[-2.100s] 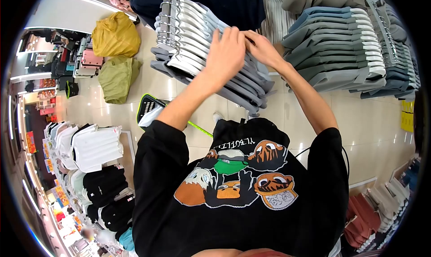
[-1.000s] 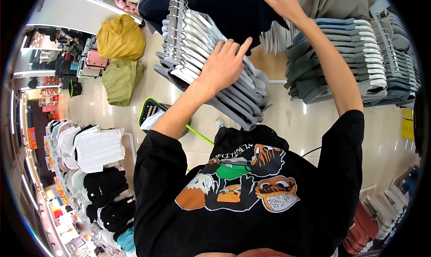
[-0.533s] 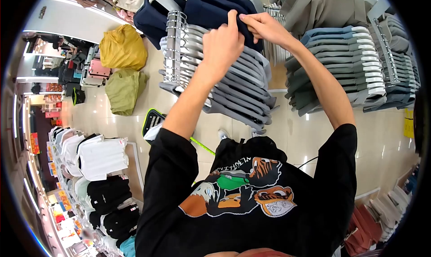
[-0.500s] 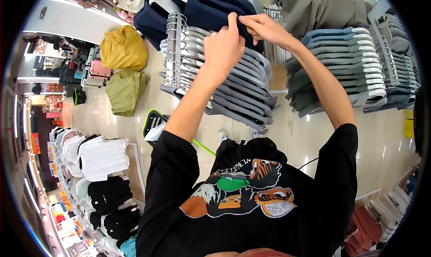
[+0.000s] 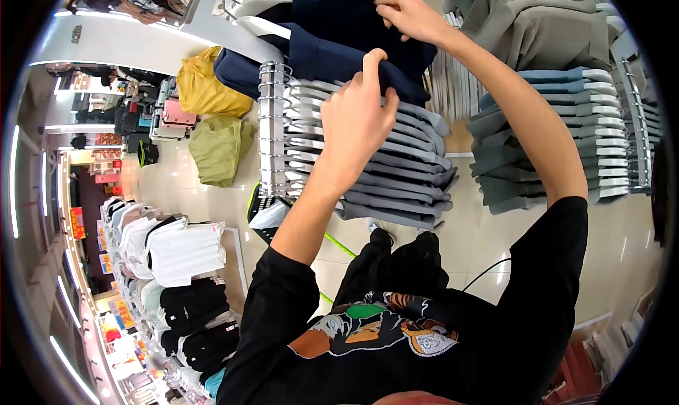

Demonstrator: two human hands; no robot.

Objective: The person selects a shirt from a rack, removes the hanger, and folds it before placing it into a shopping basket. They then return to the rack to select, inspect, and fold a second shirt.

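Note:
My left hand (image 5: 357, 119) rests on a row of grey shirts (image 5: 396, 175) hung on a rack, its fingertips pinching the hem of a navy shirt (image 5: 332, 55) at the row's upper end. My right hand (image 5: 404, 13) is higher up, fingers closed on the dark navy fabric (image 5: 361, 16) of the garments above. The chrome hanger hooks (image 5: 272, 129) line the left side of the grey row.
A second rack of grey-green and blue shirts (image 5: 559, 143) hangs to the right, with taupe shirts (image 5: 544, 23) above. Yellow (image 5: 201, 87) and olive bags (image 5: 219, 147) lie on the shiny floor at left. Folded white and black shirts (image 5: 180, 263) fill a shelf at lower left.
The view has tilted up. My right hand has risen along the navy shirts, and my left hand has stayed at the boundary between grey and navy shirts, still pinching fabric.

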